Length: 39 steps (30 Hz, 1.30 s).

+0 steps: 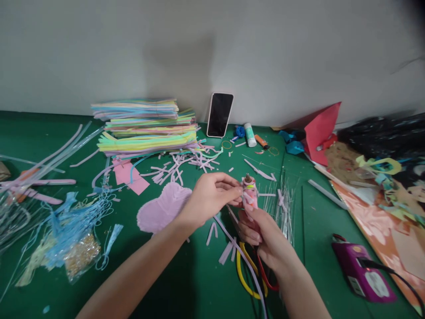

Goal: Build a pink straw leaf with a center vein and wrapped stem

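Observation:
My right hand (265,235) is wrapped around what looks like a hot glue gun (249,191), with its metal nozzle pointing up and away and a pink and white patterned covering below it. The fingertips of my left hand (215,195) are pinched together right beside the nozzle; what they hold, if anything, is too small to make out. Behind my left wrist lies a lilac fuzzy shape (162,208) made of pipe cleaner rows. Under my right hand rest scissors with yellow handles (244,279), alongside a red handle (265,272). A long lilac pipe cleaner (244,252) runs past them.
Bundles of coloured pipe cleaners (149,141) are stacked at the wall, with cut lilac pieces (175,166) before them. A phone (220,115) leans upright. Blue tassels (76,226) lie left; a purple power socket (363,270) with a black cord sits right.

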Each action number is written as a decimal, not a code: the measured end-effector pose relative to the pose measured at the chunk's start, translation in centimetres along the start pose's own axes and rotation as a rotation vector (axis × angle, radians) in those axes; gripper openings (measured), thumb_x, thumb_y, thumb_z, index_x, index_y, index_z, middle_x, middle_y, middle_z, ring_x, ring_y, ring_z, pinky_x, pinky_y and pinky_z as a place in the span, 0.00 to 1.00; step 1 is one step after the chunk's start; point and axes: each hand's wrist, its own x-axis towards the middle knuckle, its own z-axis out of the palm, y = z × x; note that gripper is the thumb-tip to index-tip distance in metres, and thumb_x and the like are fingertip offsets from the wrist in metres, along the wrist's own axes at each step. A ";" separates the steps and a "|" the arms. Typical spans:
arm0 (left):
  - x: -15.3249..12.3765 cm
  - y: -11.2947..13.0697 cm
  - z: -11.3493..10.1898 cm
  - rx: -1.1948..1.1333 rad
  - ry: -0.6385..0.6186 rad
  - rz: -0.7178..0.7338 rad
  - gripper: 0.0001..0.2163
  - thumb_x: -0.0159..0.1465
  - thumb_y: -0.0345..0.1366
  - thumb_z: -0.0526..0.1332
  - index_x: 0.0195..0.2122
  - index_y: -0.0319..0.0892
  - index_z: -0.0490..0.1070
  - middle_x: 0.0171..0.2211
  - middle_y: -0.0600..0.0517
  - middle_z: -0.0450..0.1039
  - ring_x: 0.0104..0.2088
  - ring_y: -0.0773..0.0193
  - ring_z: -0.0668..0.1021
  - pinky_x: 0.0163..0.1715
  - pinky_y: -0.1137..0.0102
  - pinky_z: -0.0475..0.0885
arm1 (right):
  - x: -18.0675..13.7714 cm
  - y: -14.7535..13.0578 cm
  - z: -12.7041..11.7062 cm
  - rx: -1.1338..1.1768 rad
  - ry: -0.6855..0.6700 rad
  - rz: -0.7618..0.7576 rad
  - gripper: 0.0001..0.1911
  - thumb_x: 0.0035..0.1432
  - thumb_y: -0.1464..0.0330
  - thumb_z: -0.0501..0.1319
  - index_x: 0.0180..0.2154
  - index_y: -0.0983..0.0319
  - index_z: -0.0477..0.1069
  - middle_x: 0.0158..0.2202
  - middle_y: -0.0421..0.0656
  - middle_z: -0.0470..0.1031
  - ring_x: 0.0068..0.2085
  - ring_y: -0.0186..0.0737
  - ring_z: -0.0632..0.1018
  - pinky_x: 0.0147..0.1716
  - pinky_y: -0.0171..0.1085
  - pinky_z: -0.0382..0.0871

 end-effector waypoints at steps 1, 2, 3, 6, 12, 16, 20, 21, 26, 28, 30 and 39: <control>0.0 0.0 0.0 0.019 0.004 0.013 0.02 0.55 0.26 0.65 0.29 0.38 0.73 0.25 0.53 0.76 0.25 0.67 0.80 0.31 0.71 0.78 | 0.0 0.0 0.0 0.002 -0.004 0.002 0.24 0.50 0.57 0.69 0.22 0.61 0.57 0.16 0.28 0.50 0.16 0.21 0.49 0.13 0.25 0.42; 0.1 -0.1 -0.1 0.044 0.010 0.033 0.03 0.54 0.26 0.65 0.28 0.38 0.73 0.25 0.53 0.76 0.25 0.67 0.80 0.30 0.71 0.78 | 0.0 0.1 -0.1 0.007 -0.011 0.003 0.23 0.50 0.57 0.69 0.22 0.61 0.57 0.16 0.28 0.50 0.16 0.21 0.48 0.13 0.25 0.43; 0.1 -0.2 -0.2 0.077 0.014 0.056 0.03 0.54 0.25 0.64 0.28 0.38 0.73 0.25 0.53 0.75 0.25 0.68 0.79 0.30 0.71 0.77 | 0.0 0.1 -0.1 0.015 -0.021 0.002 0.23 0.50 0.57 0.69 0.22 0.61 0.58 0.16 0.28 0.50 0.16 0.21 0.48 0.13 0.24 0.43; 0.2 -0.9 -0.5 0.218 0.042 0.127 0.03 0.53 0.26 0.64 0.28 0.39 0.73 0.24 0.54 0.74 0.25 0.67 0.78 0.30 0.71 0.75 | -0.1 0.0 -0.3 0.059 -0.070 0.019 0.22 0.50 0.57 0.69 0.22 0.62 0.61 0.17 0.28 0.49 0.16 0.21 0.46 0.12 0.24 0.43; 0.1 -1.5 -0.4 0.160 0.070 0.122 0.02 0.57 0.29 0.63 0.31 0.38 0.74 0.28 0.51 0.76 0.30 0.64 0.80 0.35 0.69 0.77 | -0.1 -0.4 -0.2 0.144 -0.115 0.045 0.18 0.49 0.56 0.69 0.28 0.63 0.68 0.18 0.28 0.49 0.16 0.20 0.42 0.11 0.22 0.41; -0.3 -1.6 0.4 0.169 0.069 0.122 0.06 0.57 0.33 0.65 0.36 0.39 0.75 0.32 0.48 0.79 0.32 0.63 0.81 0.38 0.67 0.78 | 0.1 -0.1 0.2 0.088 -0.081 -0.011 0.25 0.51 0.54 0.68 0.20 0.62 0.58 0.16 0.29 0.49 0.17 0.21 0.46 0.13 0.23 0.46; -0.4 -2.1 0.8 0.285 0.107 0.181 0.11 0.52 0.37 0.70 0.35 0.41 0.74 0.33 0.49 0.80 0.33 0.62 0.81 0.36 0.68 0.78 | -0.2 0.3 0.6 0.023 -0.074 -0.076 0.23 0.50 0.55 0.69 0.23 0.62 0.60 0.19 0.31 0.52 0.19 0.22 0.52 0.17 0.25 0.51; -0.4 -2.1 0.8 0.291 0.113 0.192 0.10 0.53 0.37 0.69 0.34 0.41 0.73 0.32 0.49 0.80 0.32 0.62 0.81 0.35 0.68 0.77 | -0.3 0.4 0.6 0.013 -0.081 -0.081 0.22 0.50 0.56 0.70 0.24 0.62 0.61 0.19 0.31 0.52 0.19 0.22 0.52 0.18 0.25 0.51; -0.4 -2.1 0.7 0.304 0.157 0.204 0.04 0.57 0.36 0.65 0.31 0.41 0.74 0.29 0.50 0.79 0.30 0.62 0.81 0.33 0.70 0.76 | -0.4 0.6 0.5 0.030 -0.107 -0.091 0.17 0.51 0.61 0.70 0.29 0.62 0.64 0.20 0.30 0.52 0.19 0.23 0.51 0.18 0.26 0.50; -0.3 -2.2 0.5 0.294 0.160 0.190 0.04 0.57 0.36 0.65 0.30 0.41 0.75 0.29 0.50 0.79 0.29 0.62 0.81 0.32 0.70 0.75 | -0.3 0.6 0.5 0.050 -0.116 -0.089 0.14 0.52 0.62 0.69 0.32 0.62 0.66 0.21 0.30 0.51 0.19 0.23 0.51 0.18 0.25 0.51; -0.2 -2.4 0.3 0.276 0.152 0.190 0.04 0.58 0.35 0.64 0.30 0.41 0.75 0.28 0.51 0.79 0.29 0.63 0.80 0.31 0.71 0.75 | -0.3 0.5 0.5 0.068 -0.118 -0.085 0.14 0.53 0.62 0.68 0.34 0.62 0.68 0.21 0.30 0.51 0.20 0.23 0.51 0.18 0.25 0.51; 0.0 -2.6 0.3 0.230 0.156 0.184 0.01 0.55 0.29 0.63 0.28 0.41 0.74 0.24 0.53 0.77 0.26 0.65 0.79 0.31 0.71 0.75 | -0.2 0.7 0.5 0.146 -0.129 -0.058 0.12 0.53 0.64 0.69 0.33 0.64 0.69 0.22 0.30 0.52 0.19 0.21 0.52 0.16 0.23 0.52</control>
